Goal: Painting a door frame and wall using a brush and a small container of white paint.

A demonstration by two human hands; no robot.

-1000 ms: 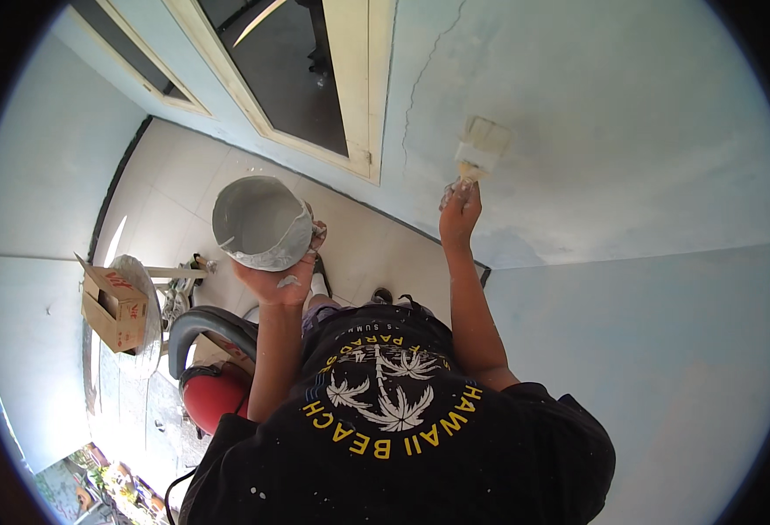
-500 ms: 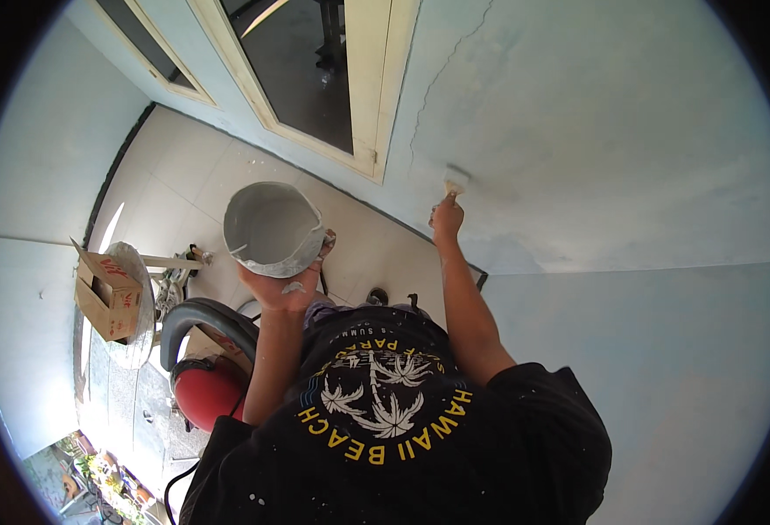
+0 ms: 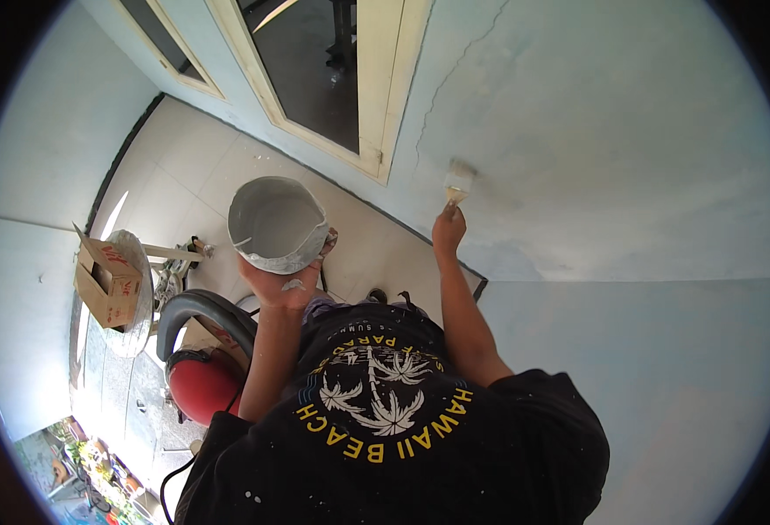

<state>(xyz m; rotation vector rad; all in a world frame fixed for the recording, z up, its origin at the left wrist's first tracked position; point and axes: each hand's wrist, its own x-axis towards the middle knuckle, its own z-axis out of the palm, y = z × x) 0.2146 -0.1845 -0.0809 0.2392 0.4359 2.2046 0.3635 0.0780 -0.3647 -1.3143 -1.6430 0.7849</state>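
Observation:
My left hand [image 3: 281, 282] is closed around the base of a round, paint-smeared tub [image 3: 290, 261], held up at the left of my body. Pale grey paint [image 3: 280, 219] lies inside the tub, and smears of it mark my palm. My right hand [image 3: 449, 229] grips the handle of a flat paintbrush [image 3: 457, 185]. The bristles touch the pale blue wall [image 3: 612, 149], below the lower end of a long crack [image 3: 444, 83]. Whitish patches show on the wall around the brush.
Left of the brush is a cream-framed window [image 3: 376, 105]. An open cardboard box [image 3: 109, 284] rests on a round, paint-spattered surface [image 3: 144, 302] at left. Nearer me are a black curved chair back [image 3: 183, 311] and a red helmet [image 3: 205, 385]. Pale tiles [image 3: 183, 162] cover the floor.
My right hand has shifted slightly down with the brush, whose bristles stay against the wall. My left hand still holds the tub in nearly the same place. The whole view has shifted a little.

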